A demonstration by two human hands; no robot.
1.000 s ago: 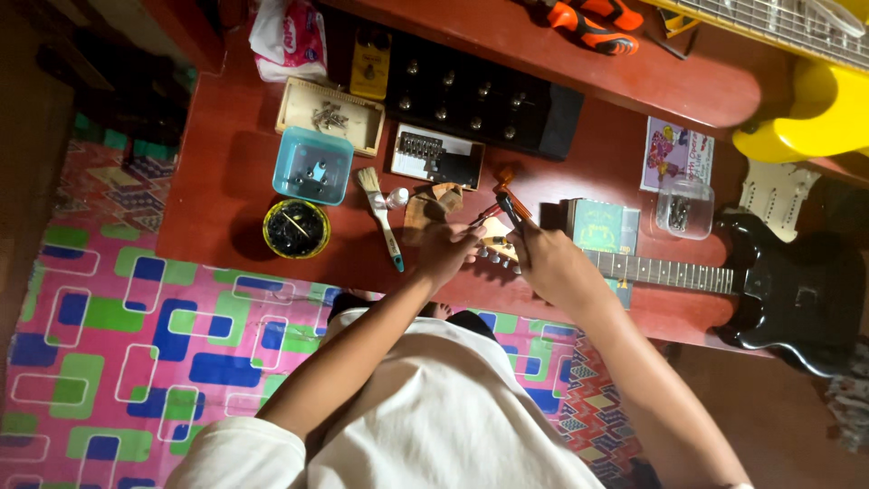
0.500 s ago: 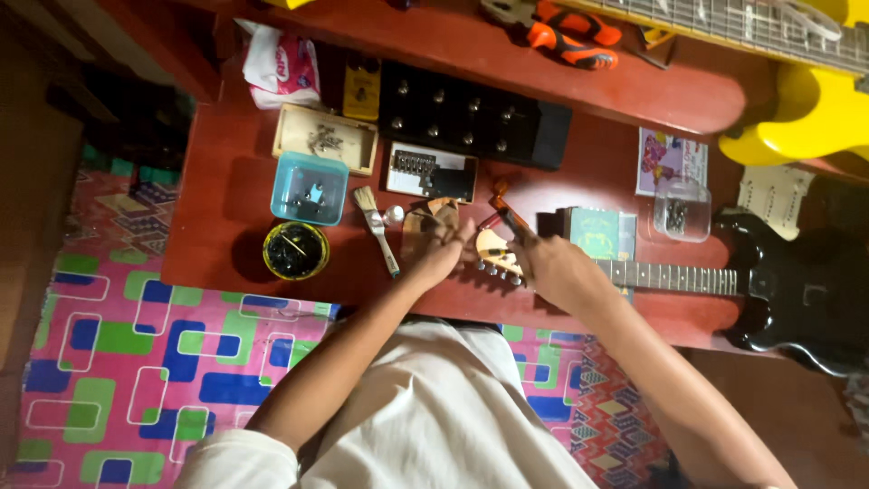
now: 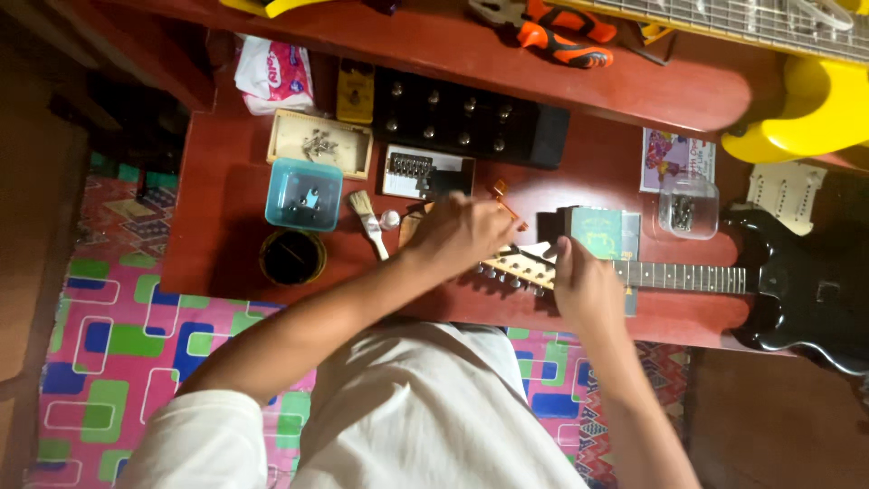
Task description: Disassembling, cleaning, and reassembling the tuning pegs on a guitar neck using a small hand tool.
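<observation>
Now we bend over the red worktop [image 3: 226, 181], where a black electric guitar [image 3: 806, 290] lies flat with its pale headstock [image 3: 516, 268] before us. Our left hand [image 3: 457, 237] curls closed over the headstock's far end, though we cannot tell what it pinches; an orange-handled tool [image 3: 503, 196] shows just beyond its knuckles. Our right hand [image 3: 587, 288] grips the neck where it meets the headstock. Near the left hand lie a small brush [image 3: 367, 221], a clear blue box [image 3: 304, 194] and a round dark tin [image 3: 291, 257].
</observation>
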